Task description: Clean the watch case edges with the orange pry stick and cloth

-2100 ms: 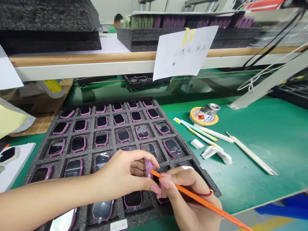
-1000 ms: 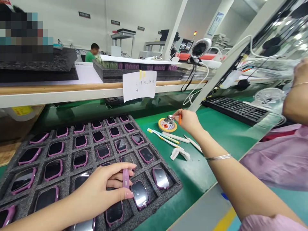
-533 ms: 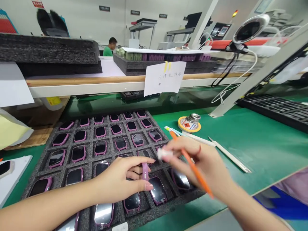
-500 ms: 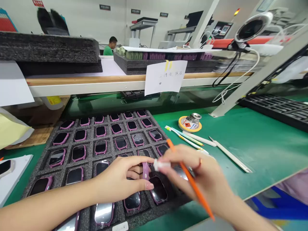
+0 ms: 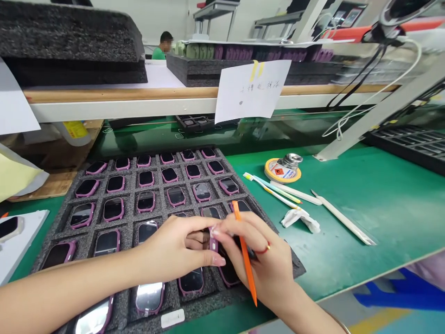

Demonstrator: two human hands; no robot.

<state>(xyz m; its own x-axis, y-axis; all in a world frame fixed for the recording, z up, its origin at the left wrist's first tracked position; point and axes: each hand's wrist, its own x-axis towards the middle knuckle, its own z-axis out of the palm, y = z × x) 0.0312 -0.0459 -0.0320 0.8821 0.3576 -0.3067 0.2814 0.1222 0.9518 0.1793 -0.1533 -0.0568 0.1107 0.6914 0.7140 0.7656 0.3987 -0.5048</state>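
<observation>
My left hand (image 5: 177,248) grips a purple watch case (image 5: 213,243) on edge between thumb and fingers, above the dark foam tray (image 5: 130,250). Against the case's upper end, my right hand (image 5: 260,246) pinches a small white wad, mostly hidden by its fingertips. An orange stick (image 5: 247,260) is also held in that hand, slanting down across the fingers. Rows of purple-framed watches with dark screens, such as this watch (image 5: 113,209), lie in the tray's compartments around and below both hands.
Right of the tray lie toothbrushes (image 5: 274,192), a crumpled white tissue (image 5: 301,219), a knife-like tool (image 5: 342,218) and a yellow tape roll (image 5: 278,171) with a metal-topped bottle. A shelf edge (image 5: 139,109) with a hanging paper (image 5: 252,90) crosses behind. A person (image 5: 162,46) is beyond.
My right hand has moved left and brought the white wad against the purple case. The orange stick is now more upright. The crumpled tissue has come into fuller view, and the camera tilts lower.
</observation>
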